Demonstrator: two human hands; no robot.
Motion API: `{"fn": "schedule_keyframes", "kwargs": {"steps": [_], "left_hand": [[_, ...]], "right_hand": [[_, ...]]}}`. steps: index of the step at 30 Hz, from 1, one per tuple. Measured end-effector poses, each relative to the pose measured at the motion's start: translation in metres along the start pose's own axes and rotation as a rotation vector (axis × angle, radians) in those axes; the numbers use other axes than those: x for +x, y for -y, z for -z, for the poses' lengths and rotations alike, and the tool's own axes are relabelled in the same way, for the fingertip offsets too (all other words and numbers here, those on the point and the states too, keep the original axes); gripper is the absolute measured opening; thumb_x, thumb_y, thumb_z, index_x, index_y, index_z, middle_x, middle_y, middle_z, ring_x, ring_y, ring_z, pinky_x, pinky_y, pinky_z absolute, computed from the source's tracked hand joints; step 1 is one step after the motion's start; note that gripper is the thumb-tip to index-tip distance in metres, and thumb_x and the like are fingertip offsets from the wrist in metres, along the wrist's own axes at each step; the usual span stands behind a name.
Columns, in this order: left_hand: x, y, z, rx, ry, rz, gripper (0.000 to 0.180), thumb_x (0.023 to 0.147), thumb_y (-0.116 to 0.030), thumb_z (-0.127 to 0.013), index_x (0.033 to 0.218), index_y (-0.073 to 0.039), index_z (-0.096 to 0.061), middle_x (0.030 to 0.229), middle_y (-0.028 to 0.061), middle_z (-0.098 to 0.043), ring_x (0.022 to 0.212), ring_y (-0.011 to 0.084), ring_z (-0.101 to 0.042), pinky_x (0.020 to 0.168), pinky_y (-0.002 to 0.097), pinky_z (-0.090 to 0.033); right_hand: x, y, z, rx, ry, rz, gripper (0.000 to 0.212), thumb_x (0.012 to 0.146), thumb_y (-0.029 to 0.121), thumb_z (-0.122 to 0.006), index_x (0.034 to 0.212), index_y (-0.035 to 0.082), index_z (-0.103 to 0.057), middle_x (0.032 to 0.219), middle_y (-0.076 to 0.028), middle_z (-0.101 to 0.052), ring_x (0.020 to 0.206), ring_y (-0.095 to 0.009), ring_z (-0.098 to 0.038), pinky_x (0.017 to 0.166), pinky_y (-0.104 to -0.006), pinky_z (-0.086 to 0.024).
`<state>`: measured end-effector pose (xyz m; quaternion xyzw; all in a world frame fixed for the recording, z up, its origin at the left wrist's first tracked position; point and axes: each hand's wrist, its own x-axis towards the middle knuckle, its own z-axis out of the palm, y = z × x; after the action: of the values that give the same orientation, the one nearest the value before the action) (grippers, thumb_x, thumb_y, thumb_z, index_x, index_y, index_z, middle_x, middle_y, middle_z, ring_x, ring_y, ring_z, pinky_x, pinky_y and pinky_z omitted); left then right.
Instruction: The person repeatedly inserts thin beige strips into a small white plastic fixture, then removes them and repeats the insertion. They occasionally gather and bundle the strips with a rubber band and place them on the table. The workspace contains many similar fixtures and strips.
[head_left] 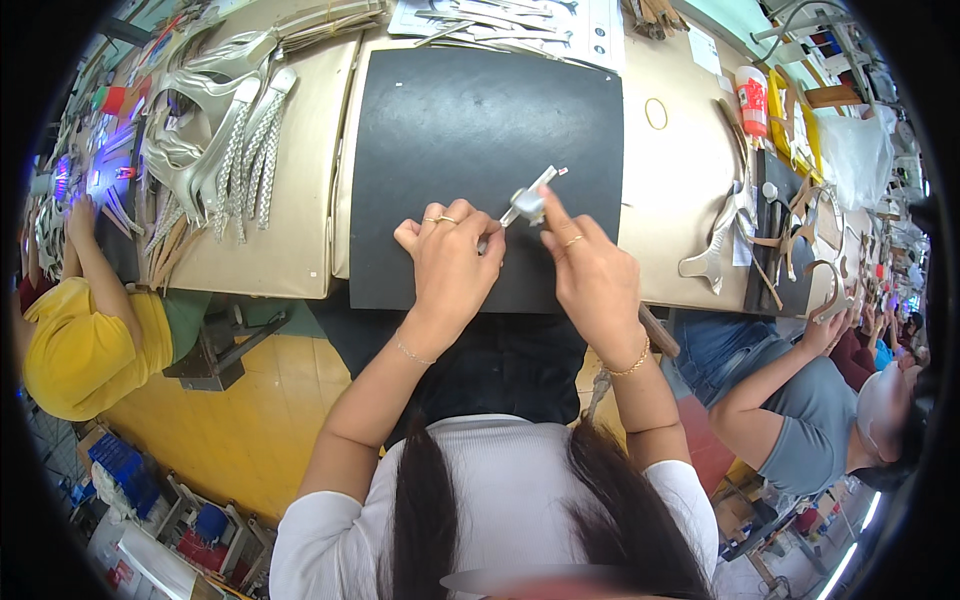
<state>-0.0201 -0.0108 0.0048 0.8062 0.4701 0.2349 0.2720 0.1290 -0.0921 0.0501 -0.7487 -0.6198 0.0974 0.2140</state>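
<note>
Head view: the left hand (pixel 455 255) is drawn in narrow, its fingertips on the near end of a pale strip (pixel 546 180), which lies over the middle of a black mat (pixel 480 110). The right hand (pixel 597 268) is closed around a hammer (pixel 528 206), whose pale head covers part of the strip; whether they touch I cannot tell. A yellow ring-shaped band (pixel 655 113) lies right of the mat, and a curved pale strap (pixel 712 258) nearer the table edge. Beyond stand a white-and-red bottle (pixel 752 105) and a yellow tray (pixel 777 95) with pieces too small to name, beside a clear plastic bag (pixel 860 165). Braided straps (pixel 232 165) are heaped left of the mat.
</note>
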Motion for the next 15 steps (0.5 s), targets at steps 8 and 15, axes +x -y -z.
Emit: {"fn": "schedule_keyframes", "kwargs": {"steps": [8,15], "left_hand": [[-0.005,0.0,0.005,-0.001,-0.006,-0.001,0.006,0.083,-0.016,-0.079,0.085,-0.011,-0.077,0.084,-0.0025,-0.068,0.087,0.019,-0.057,0.088,0.04,-0.028],[-0.012,0.003,0.008,-0.002,-0.023,0.02,0.005,0.083,-0.015,-0.079,0.084,-0.011,-0.077,0.084,-0.003,-0.068,0.087,0.019,-0.057,0.088,0.0398,-0.028]], "right_hand": [[-0.013,0.002,-0.01,-0.019,0.032,-0.002,0.053,0.097,0.017,-0.067,0.148,0.021,-0.057,0.078,-0.005,-0.057,0.059,-0.025,-0.062,0.053,-0.039,-0.05],[-0.009,-0.001,-0.004,-0.044,0.013,-0.005,0.051,0.097,0.017,-0.067,0.147,0.02,-0.057,0.079,-0.005,-0.059,0.06,-0.025,-0.063,0.053,-0.0396,-0.05]]}}
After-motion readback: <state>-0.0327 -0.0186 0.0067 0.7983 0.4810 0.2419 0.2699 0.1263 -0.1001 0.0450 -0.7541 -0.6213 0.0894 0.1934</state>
